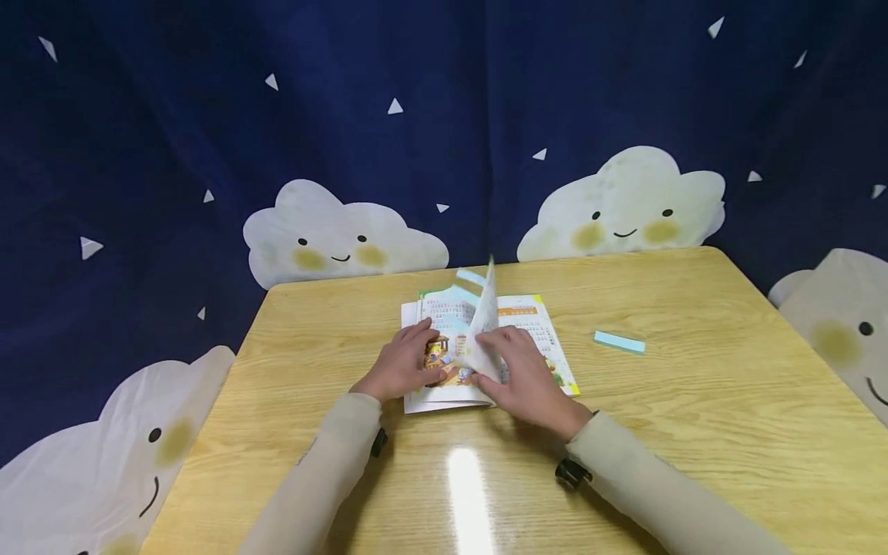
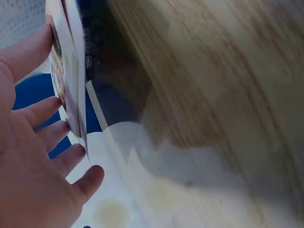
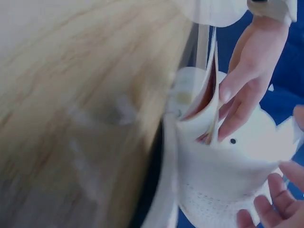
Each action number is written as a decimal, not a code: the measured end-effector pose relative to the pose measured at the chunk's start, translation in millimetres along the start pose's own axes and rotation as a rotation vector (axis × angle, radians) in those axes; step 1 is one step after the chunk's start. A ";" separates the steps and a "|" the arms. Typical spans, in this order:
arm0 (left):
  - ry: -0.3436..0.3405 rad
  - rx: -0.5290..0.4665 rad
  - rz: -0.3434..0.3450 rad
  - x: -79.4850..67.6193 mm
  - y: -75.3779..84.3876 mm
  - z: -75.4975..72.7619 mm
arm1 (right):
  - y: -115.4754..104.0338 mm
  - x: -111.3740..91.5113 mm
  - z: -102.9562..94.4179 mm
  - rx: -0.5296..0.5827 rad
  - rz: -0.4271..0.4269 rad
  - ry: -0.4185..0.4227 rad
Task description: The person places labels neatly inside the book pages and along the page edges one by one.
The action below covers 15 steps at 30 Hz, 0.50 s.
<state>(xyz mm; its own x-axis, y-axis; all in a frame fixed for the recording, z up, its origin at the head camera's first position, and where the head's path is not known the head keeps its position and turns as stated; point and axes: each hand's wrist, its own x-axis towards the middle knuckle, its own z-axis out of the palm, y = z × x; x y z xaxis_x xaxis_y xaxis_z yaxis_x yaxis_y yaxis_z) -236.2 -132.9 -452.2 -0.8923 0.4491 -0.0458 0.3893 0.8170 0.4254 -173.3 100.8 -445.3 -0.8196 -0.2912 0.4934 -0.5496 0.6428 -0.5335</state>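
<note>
An illustrated book [image 1: 451, 339] lies open on the table, with printed text and coloured pictures on its pages. My left hand [image 1: 405, 362] rests on its left side, fingers spread over the page and the outer edge; in the left wrist view its fingertips touch the book's edge. One page [image 1: 486, 308] stands nearly upright near the middle of the book. My right hand [image 1: 520, 378] pinches that page by its lower part. The right wrist view shows the curved page [image 3: 223, 166] between both hands. A pale blue strip [image 1: 472, 277] sticks out above the book's top edge.
Right of the book, a separate light blue strip [image 1: 620, 342] lies on the wooden table [image 1: 694, 370]. A dark blue curtain [image 1: 444, 77] with smiling white clouds hangs behind the table and round its sides. Light reflects off the tabletop near the front.
</note>
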 end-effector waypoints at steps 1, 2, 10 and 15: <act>0.001 0.006 0.000 -0.3 0.2 -0.4 | 2.7 0.6 0.7 0.013 0.025 -0.018; -0.001 0.010 -0.003 -0.8 0.4 -0.7 | 5.6 1.1 1.3 0.038 0.044 -0.023; -0.001 -0.075 -0.122 -1.4 2.5 -2.0 | 26.3 10.6 2.2 0.177 0.231 -0.032; 0.050 -0.115 -0.101 1.9 -1.0 -0.6 | 27.1 13.4 5.0 0.137 0.212 -0.074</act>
<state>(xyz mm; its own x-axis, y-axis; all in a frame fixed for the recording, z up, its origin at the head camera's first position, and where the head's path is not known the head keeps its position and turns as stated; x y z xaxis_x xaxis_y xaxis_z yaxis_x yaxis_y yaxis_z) -238.4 -133.1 -452.1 -0.9370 0.3458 -0.0498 0.2709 0.8091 0.5215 -200.0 110.8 -456.6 -0.9258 -0.2142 0.3114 -0.3765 0.5947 -0.7103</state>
